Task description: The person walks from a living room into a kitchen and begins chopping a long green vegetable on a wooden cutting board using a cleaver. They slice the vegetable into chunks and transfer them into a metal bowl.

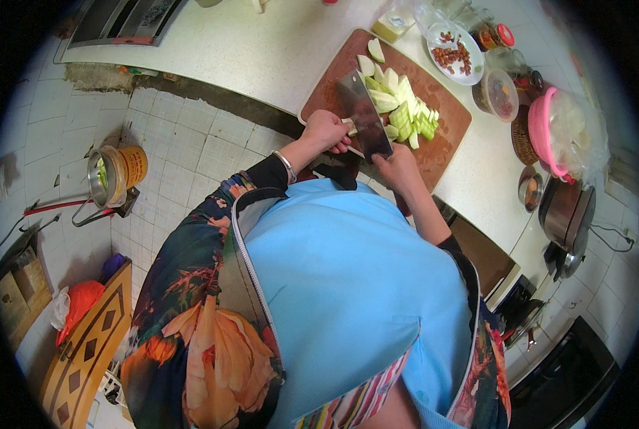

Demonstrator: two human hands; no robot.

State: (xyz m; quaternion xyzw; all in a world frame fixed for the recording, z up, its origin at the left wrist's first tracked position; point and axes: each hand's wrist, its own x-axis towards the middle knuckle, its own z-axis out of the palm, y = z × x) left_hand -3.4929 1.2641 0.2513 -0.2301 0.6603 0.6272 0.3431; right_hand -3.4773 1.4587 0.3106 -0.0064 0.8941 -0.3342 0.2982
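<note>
My right hand (397, 165) grips a metal cleaver (363, 110) by its near end, the broad blade slanting over the left part of a brown cutting board (451, 145). Left of the blade, my left hand (327, 131) pinches a small pale green vegetable piece (349, 126) between its fingers, close to the board's near edge. Right of the cleaver lie several pale green vegetable pieces: large wedges (382, 101) and a heap of thinner cut slices (418, 118). More pale chunks (375, 50) rest near the board's far corner. The cleaver's handle is mostly hidden by my right hand.
A white plate of reddish-brown nuts (477, 75), a lidded plastic tub (496, 95), jars (504, 35), a pink basket (547, 134) and a small metal bowl (530, 192) stand right of the board. A metal pan (95, 179) sits by a yellow bucket (134, 169) at the left.
</note>
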